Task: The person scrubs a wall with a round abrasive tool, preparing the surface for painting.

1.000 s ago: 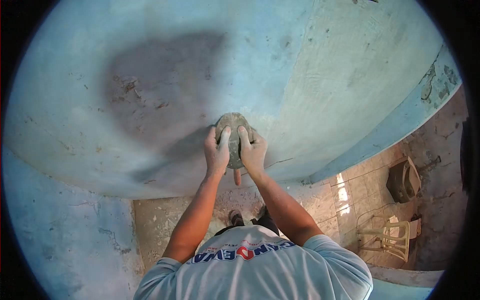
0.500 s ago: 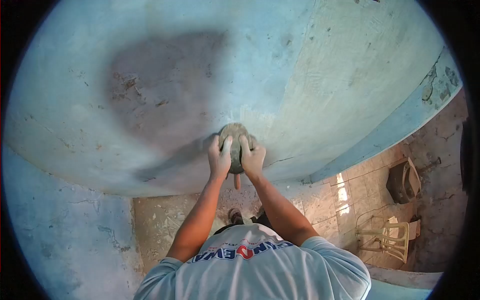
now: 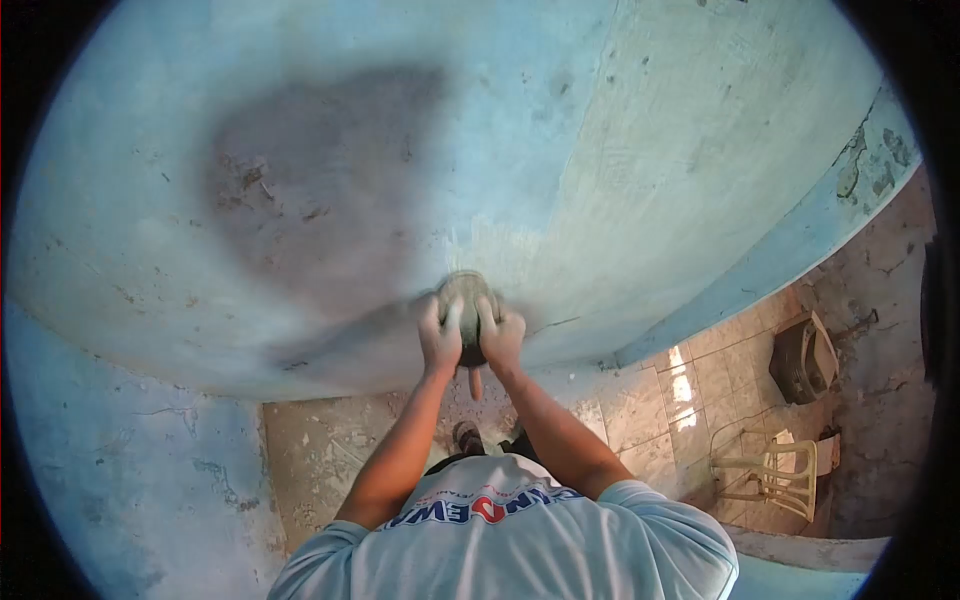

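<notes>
In both hands I grip a dusty grey-green tool [image 3: 466,288] with a rounded top and a brownish stub poking out below; its exact kind does not show. My left hand [image 3: 440,335] wraps its left side, thumb pointing up along the face. On the opposite side my right hand [image 3: 502,335] mirrors that grip. The tool is up against the lower part of a worn pale-blue wall [image 3: 500,170]. Just above its upper edge the wall carries whitish scraped streaks [image 3: 500,240].
A large shadow darkens the wall at left, around chipped patches [image 3: 245,185]. A side wall [image 3: 150,470] stands at lower left. On the tiled floor [image 3: 640,410] at right are a plastic chair [image 3: 785,475] and a dark box-like object [image 3: 800,360]. A crack [image 3: 855,165] marks the wall's right edge.
Both hands have slid the tool a little down the wall, towards my body. The grip stays the same.
</notes>
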Available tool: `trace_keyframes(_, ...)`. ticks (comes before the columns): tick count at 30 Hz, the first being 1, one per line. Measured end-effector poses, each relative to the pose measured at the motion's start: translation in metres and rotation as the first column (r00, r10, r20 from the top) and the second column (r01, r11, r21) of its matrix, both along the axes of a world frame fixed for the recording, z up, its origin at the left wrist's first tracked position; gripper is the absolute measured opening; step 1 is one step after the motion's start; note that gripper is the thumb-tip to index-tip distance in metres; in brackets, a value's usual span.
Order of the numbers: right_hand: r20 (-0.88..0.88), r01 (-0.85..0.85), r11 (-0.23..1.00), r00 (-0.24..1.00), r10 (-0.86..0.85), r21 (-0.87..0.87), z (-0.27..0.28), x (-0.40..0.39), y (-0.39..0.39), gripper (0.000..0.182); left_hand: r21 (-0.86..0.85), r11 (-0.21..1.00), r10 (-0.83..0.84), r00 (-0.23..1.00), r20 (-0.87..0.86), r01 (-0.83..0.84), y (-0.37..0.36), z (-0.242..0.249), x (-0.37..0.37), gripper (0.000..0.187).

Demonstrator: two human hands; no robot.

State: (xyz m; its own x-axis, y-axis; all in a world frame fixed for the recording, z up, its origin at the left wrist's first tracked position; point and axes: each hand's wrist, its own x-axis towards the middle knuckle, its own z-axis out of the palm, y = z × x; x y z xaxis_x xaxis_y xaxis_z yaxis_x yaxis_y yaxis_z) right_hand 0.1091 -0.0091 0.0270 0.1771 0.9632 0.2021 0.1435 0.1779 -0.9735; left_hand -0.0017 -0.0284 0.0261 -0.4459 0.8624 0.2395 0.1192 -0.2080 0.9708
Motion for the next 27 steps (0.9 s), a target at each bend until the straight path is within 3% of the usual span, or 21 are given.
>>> trace_keyframes(1,0.096,0.004,0.995,0.995,0.006,-0.103,-0.028,0.007,-0.007,0.036,-0.061,0.998,0.001,1.0,-0.029,-0.003,-0.011,-0.012,0.006,0.027)
trace_keyframes(2,0.085,0.015,0.992,0.996,-0.005,-0.122,-0.044,0.007,-0.011,0.036,-0.191,0.981,0.016,1.0,-0.026,-0.021,-0.016,-0.038,0.01,0.03)
trace_keyframes(4,0.071,0.045,0.984,0.997,-0.034,-0.17,-0.048,0.008,-0.018,0.036,-0.318,0.948,0.0,0.999,0.042,0.013,-0.017,-0.039,0.012,0.031)
trace_keyframes(5,0.11,0.042,0.995,0.993,-0.031,-0.095,-0.049,0.006,-0.005,0.036,-0.221,0.975,-0.011,0.999,0.044,0.02,-0.008,-0.039,0.01,0.03)
trace_keyframes(7,0.031,0.007,0.998,1.0,-0.005,-0.063,0.012,0.001,0.018,0.036,-0.045,0.998,-0.031,0.999,0.045,0.033,0.01,0.029,0.003,0.029)
trace_keyframes(8,-0.011,-0.013,0.999,1.0,0.012,-0.05,0.034,-0.002,0.023,0.036,-0.048,0.999,-0.02,1.0,-0.011,0.019,0.013,0.064,0.002,0.027)
trace_keyframes(10,-0.053,-0.051,0.998,0.997,0.05,-0.028,0.05,-0.001,0.024,0.036,-0.093,0.989,-0.101,0.988,0.113,0.111,0.021,0.072,-0.005,0.038)
trace_keyframes(13,-0.037,-0.056,0.997,0.998,0.054,-0.054,0.016,0.009,0.006,0.037,-0.036,0.999,-0.02,1.0,0.001,0.02,0.004,0.035,0.005,0.029)
trace_keyframes(16,-0.06,0.002,0.985,0.998,-0.013,-0.174,-0.075,0.014,-0.029,0.038,-0.256,0.961,0.098,0.994,-0.047,-0.107,-0.018,-0.085,0.022,0.035)
trace_keyframes(17,-0.078,0.03,0.974,0.996,-0.049,-0.227,-0.092,0.014,-0.033,0.039,-0.266,0.961,0.08,0.997,-0.012,-0.081,-0.018,-0.078,0.023,0.036)
trace_keyframes(19,0.074,0.033,0.983,0.997,-0.02,-0.182,-0.078,0.012,-0.008,0.038,-0.285,0.958,0.043,0.997,0.059,-0.025,-0.016,-0.05,0.023,0.039)
trace_keyframes(20,0.149,0.029,0.985,0.989,-0.003,-0.172,-0.061,0.008,0.003,0.037,-0.215,0.977,0.007,0.999,0.048,0.003,0.0,-0.044,0.012,0.036)
trace_keyframes(21,-0.026,0.006,0.998,1.0,-0.007,-0.065,-0.025,-0.001,0.01,0.034,-0.183,0.983,-0.01,0.995,0.096,0.027,0.009,-0.026,0.006,0.036)
trace_keyframes(24,-0.084,-0.044,0.992,0.996,0.034,-0.117,0.004,0.001,0.017,0.032,-0.142,0.99,0.023,0.994,0.103,-0.008,0.006,0.023,0.011,0.035)
trace_keyframes(25,-0.037,-0.009,0.999,0.999,0.007,-0.046,0.012,0.005,0.01,0.031,-0.141,0.989,0.044,0.996,0.083,-0.032,0.004,0.028,0.014,0.034)
trace_keyframes(27,0.002,0.023,0.991,1.0,-0.023,-0.135,-0.013,0.013,-0.011,0.033,-0.253,0.967,0.003,0.989,0.151,0.035,-0.01,-0.012,0.021,0.043)
